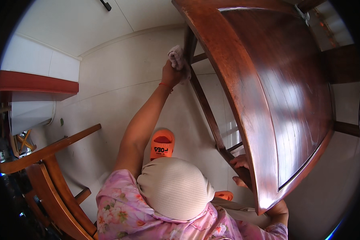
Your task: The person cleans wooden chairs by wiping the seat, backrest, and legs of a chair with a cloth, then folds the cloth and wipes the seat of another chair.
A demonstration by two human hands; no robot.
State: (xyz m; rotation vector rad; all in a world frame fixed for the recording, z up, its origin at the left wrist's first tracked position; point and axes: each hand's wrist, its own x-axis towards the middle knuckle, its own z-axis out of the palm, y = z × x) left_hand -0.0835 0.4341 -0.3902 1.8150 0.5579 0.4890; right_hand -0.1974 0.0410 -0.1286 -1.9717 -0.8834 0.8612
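A wooden chair [288, 90] with a glossy dark brown seat panel in a reddish frame fills the right side. My left hand [171, 73] reaches far forward and holds a greyish-pink cloth [176, 57] against one of the chair's legs [190, 42]. A thin red cord circles that wrist. Lower right, my right hand [240, 163] curls around another leg [243, 175] near the seat's corner; the seat hides much of this hand. Between those legs runs a wooden stretcher [207, 111].
A second wooden chair [52, 168] stands at the lower left. White cabinets [75, 27] line the far side, with a red ledge [39, 85] at the left. Orange slippers [162, 145] rest on the pale tiled floor [108, 102]. A beige cap [177, 189] covers the bottom middle.
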